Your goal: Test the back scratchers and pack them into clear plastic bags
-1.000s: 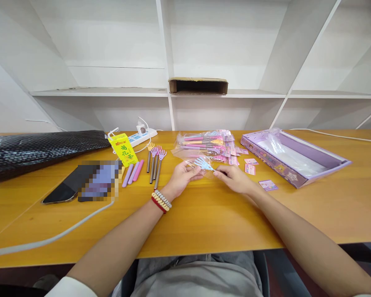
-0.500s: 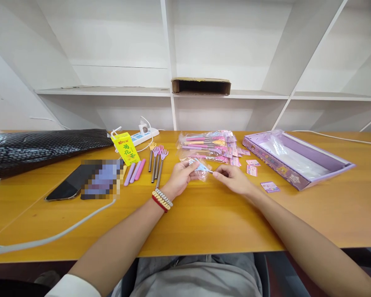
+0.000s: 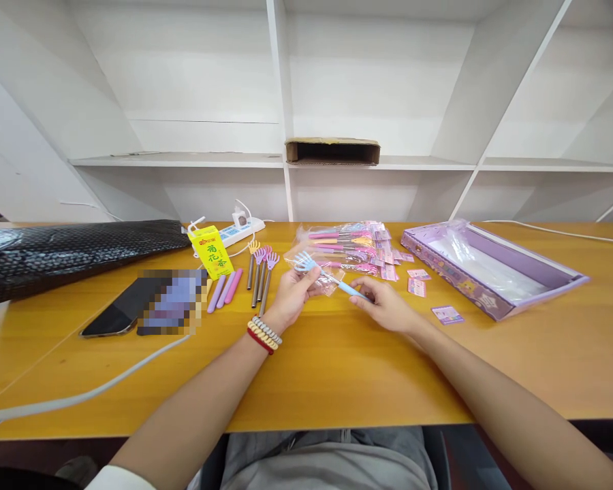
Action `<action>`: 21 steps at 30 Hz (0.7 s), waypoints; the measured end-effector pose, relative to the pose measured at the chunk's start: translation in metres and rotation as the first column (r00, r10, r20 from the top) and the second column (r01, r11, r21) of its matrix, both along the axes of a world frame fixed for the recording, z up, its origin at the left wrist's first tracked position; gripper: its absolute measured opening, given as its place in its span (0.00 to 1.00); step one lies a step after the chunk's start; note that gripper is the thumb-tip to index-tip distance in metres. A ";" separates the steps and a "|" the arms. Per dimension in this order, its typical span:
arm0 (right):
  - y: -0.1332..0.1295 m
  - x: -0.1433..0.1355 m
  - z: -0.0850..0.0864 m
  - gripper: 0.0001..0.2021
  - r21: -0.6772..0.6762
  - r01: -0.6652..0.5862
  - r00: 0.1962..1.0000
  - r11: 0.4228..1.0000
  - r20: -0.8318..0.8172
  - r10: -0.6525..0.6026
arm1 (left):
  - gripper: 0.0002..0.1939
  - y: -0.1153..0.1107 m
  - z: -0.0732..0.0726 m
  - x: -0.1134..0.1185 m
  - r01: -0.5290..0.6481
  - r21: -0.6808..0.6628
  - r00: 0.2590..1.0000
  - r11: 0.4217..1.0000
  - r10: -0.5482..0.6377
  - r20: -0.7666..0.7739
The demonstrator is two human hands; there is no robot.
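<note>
Blue scratcher [image 3: 345, 286] held over the counter [image 3: 337, 381]. Your left grip [image 3: 290, 294] pinches it by the claw [image 3: 305, 261], clear wrapper [image 3: 327, 288] bunched there; your right grip [image 3: 388, 307] pinches the handle [image 3: 352, 290]. Just beyond: wrapped scratchers [image 3: 344, 239]. Left of you: loose scratchers [image 3: 267, 286], yellow carton [image 3: 212, 252]. Right: small cards [image 3: 447, 314], purple box [image 3: 457, 278].

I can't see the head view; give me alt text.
The left hand holds a light blue scratcher near its clawed head, with clear plastic; the right hand holds its handle. Packaged scratchers and a purple box lie on the wooden table.
</note>
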State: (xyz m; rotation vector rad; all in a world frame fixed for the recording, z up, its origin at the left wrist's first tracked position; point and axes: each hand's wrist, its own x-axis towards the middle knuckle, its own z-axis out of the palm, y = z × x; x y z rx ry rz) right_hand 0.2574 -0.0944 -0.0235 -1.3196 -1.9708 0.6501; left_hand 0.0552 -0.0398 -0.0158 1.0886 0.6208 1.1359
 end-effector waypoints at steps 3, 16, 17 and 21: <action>-0.003 -0.010 -0.003 0.18 -0.023 0.008 0.998 1.000 -0.070 -0.010 | 0.15 -0.001 -0.004 0.003 0.056 -0.002 0.998 0.998 -0.056 -0.034; 0.001 -0.014 -0.012 0.18 -0.156 -0.086 0.923 0.984 -0.385 0.019 | 0.16 -0.007 -0.011 0.012 0.182 0.012 0.949 0.983 -0.173 -0.263; 0.002 -0.013 -0.012 0.17 -0.128 -0.070 0.921 0.989 -0.388 0.015 | 0.16 -0.004 -0.009 0.009 0.173 0.008 0.959 0.985 -0.166 -0.230; 0.004 -0.007 -0.011 0.18 -0.056 -0.014 0.950 0.998 -0.311 -0.004 | 0.15 0.007 -0.001 -0.002 0.028 -0.055 0.997 0.998 -0.024 0.067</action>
